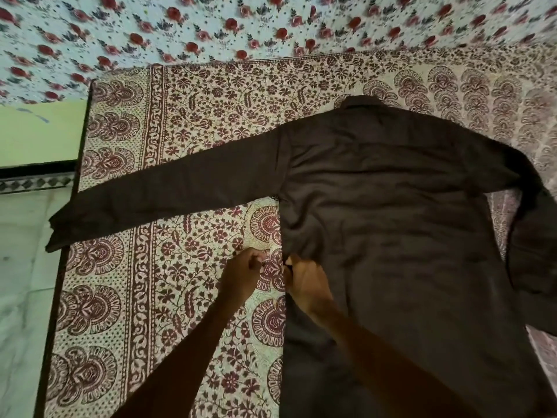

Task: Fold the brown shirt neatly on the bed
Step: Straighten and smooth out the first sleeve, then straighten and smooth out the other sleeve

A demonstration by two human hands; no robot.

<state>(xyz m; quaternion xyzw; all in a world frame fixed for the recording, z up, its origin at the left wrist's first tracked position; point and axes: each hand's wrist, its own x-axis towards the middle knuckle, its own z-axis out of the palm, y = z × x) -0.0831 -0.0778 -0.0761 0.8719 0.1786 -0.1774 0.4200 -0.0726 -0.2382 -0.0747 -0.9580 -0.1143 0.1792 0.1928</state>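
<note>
At brown shirt's (391,221) 9 o'clock edge: right hand (307,282) pinches it; left hand (241,273) curled just beside, hold unclear; shirt runs 12–6.

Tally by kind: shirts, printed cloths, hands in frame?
Shirts: 1 (brown shirt)
Printed cloths: 2 (maroon-print bedspread, rose-print cloth)
Hands: 2 (left hand, right hand)
Total: 5

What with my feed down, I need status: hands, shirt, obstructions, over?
Right hand grips brown shirt at side edge. Left hand curled beside it, hold unclear. Shirt flat, unfolded, one sleeve overhanging the bed. Nothing blocking.
</note>
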